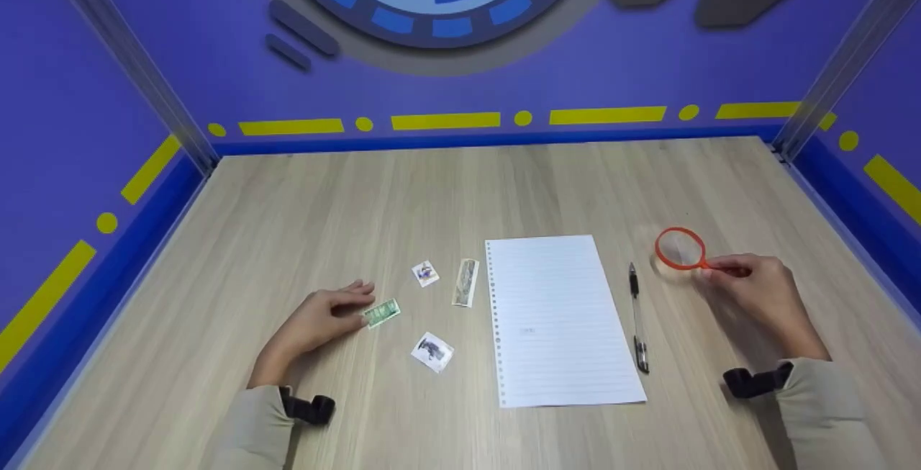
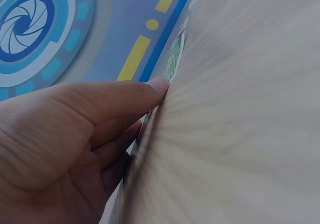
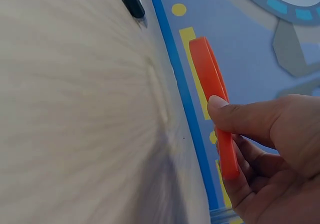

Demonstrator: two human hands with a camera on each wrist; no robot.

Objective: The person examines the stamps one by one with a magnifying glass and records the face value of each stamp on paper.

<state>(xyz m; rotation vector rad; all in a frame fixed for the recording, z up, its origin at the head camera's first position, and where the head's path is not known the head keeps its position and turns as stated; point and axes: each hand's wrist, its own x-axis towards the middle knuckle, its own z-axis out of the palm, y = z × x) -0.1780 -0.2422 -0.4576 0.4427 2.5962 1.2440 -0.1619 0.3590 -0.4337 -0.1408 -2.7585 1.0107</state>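
My right hand [image 1: 759, 290] grips a red magnifying glass [image 1: 704, 263] by its handle, thumb against the near side and fingers curled behind it. Its round lens is raised over the table to the right of the pen. In the right wrist view the magnifying glass [image 3: 214, 79] appears edge-on, apart from the tabletop. My left hand [image 1: 313, 322] rests low on the table with fingers spread from the thumb. The thumb tip lies right at the left corner of a green postage stamp [image 1: 382, 313]. In the left wrist view that stamp [image 2: 175, 58] lies flat just beyond the thumb.
Three more stamps lie close by: a small one [image 1: 425, 273], a tall narrow one [image 1: 465, 283] and one with a dark figure [image 1: 432, 352]. A lined sheet of paper [image 1: 565, 297] and a black pen [image 1: 637, 319] lie between the hands. Blue walls [image 1: 446, 96] enclose the table.
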